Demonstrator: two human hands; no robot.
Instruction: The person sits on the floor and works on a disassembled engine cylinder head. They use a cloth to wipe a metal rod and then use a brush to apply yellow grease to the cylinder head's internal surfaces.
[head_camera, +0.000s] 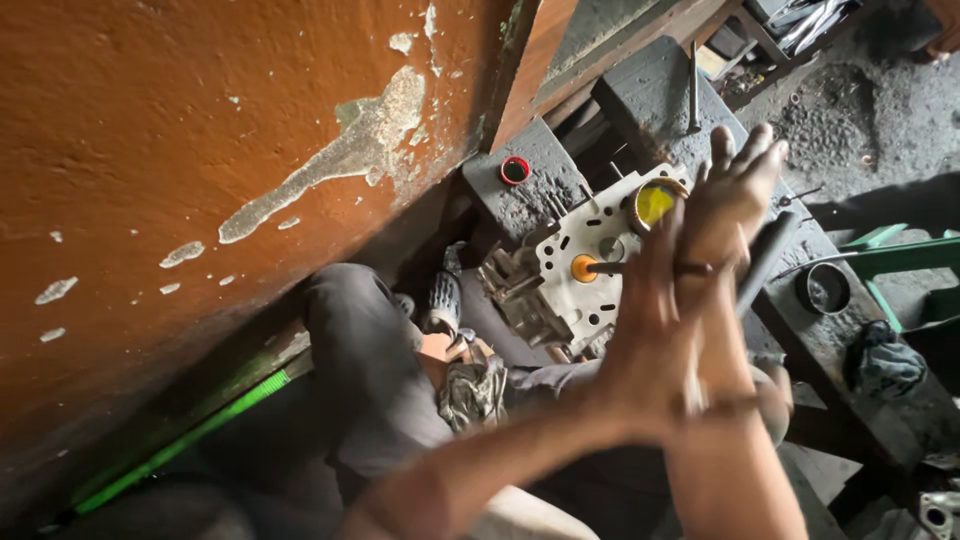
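Left hand (650, 330) and right hand (730, 205) press palm to palm, fingers flat, clamped on a thin dark metal rod (625, 267) between them. The rod's orange rounded tip (583, 268) sits against the pale grey metal cylinder head (585, 275) in the lap. Beyond, a small yellow-filled tin (657, 202) rests on the head; a red ring (515, 170) lies on the dark surface (540, 195).

wall: my orange, flaking wall (200, 150) fills the left
red ring: red ring (515, 170) on a dark block's near edge
rag: crumpled rag (885, 365) at the bench's right edge
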